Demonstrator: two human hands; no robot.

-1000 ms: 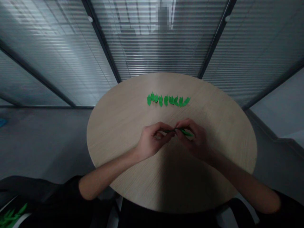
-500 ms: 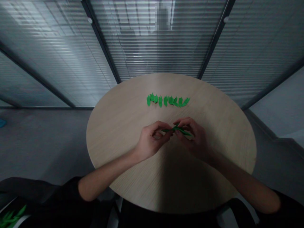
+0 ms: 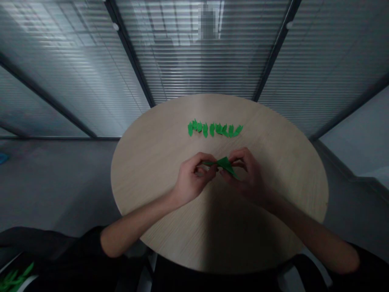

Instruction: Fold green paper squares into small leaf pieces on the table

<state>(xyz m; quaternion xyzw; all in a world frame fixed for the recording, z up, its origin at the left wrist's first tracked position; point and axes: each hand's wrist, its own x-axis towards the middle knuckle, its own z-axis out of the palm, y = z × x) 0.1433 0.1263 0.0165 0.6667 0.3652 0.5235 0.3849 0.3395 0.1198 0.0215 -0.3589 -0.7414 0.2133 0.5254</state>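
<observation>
Green paper piece [image 3: 225, 164], seemingly mid-fold — pinched at both ends in the closed grips of the left hand [image 3: 193, 178] and right hand [image 3: 243, 172], above the round wooden bench [image 3: 170, 170], near a row of paper leaves [image 3: 214, 129] — next apparently calling for a firm, even crease.

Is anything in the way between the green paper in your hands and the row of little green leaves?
No, nothing visible is. The green paper, pinched by your left hand and right hand, has only the wooden tabletop between it and the row of green paper leaves.
</observation>
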